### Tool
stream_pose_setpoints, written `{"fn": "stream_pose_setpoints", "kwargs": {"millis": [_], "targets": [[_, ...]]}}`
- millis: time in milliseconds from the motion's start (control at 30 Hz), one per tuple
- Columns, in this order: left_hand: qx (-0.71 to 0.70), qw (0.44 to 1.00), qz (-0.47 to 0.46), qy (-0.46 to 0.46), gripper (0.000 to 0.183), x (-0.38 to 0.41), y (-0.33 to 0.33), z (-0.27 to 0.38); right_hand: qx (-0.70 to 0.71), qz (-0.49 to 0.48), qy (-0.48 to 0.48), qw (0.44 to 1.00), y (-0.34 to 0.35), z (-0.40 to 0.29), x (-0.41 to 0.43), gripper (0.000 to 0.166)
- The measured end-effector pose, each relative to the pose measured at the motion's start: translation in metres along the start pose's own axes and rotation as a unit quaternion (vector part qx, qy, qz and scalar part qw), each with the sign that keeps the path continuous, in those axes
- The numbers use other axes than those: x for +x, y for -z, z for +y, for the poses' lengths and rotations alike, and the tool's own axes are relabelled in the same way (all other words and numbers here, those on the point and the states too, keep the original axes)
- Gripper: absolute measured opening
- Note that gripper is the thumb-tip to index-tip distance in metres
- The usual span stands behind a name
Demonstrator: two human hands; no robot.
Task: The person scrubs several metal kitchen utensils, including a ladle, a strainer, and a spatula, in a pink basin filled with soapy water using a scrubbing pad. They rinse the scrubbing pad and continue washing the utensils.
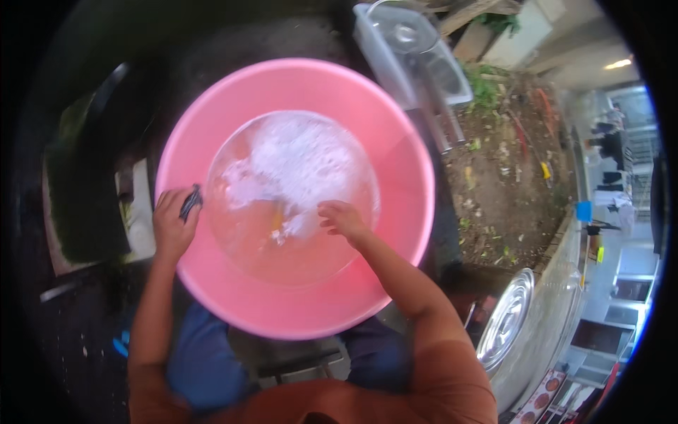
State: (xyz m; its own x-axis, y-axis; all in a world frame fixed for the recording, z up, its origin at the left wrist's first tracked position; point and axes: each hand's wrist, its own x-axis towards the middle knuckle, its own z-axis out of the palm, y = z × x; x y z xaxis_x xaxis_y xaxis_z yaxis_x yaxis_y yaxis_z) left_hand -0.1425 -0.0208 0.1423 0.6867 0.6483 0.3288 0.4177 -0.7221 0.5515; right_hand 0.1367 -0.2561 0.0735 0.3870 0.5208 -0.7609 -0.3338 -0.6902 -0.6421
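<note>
A large pink plastic basin (296, 307) stands before me, holding water with white suds (304, 159) over its far and middle part. At the basin's left rim, my left hand (174, 222) grips a small dark crumpled thing (192, 203), perhaps a wrapper or cloth. My right hand (341, 220) hangs over the right side of the water, fingers apart and nothing seen in it; whether its fingertips touch the surface I cannot tell. A blurred yellowish patch (276, 216) shows in the water near the middle.
Beyond the basin at upper right stands a translucent plastic tub (392, 79) with metal kitchenware, its handles (442, 119) jutting over the near end. Littered soil (503, 196) lies to the right. A round shiny metal lid or tray (507, 318) leans at lower right. My knees (204, 360) flank the basin.
</note>
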Motion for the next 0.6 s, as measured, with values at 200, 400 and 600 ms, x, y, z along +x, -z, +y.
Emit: {"fn": "stream_pose_setpoints", "kwargs": {"millis": [200, 400, 600], "targets": [[0.0, 1.0, 0.013, 0.004, 0.028, 0.003, 0.002, 0.004, -0.444, -0.161, 0.153, 0.868, -0.116, 0.084, 0.057, 0.062], [0.011, 1.0, 0.005, 0.02, 0.03, -0.003, 0.007, 0.003, -0.564, -0.088, 0.11, 0.813, -0.142, 0.073, 0.042, 0.06], [0.008, 1.0, 0.004, 0.009, 0.029, 0.003, 0.0, 0.004, -0.389, 0.069, 0.09, 0.914, -0.057, 0.071, 0.036, 0.036]]}}
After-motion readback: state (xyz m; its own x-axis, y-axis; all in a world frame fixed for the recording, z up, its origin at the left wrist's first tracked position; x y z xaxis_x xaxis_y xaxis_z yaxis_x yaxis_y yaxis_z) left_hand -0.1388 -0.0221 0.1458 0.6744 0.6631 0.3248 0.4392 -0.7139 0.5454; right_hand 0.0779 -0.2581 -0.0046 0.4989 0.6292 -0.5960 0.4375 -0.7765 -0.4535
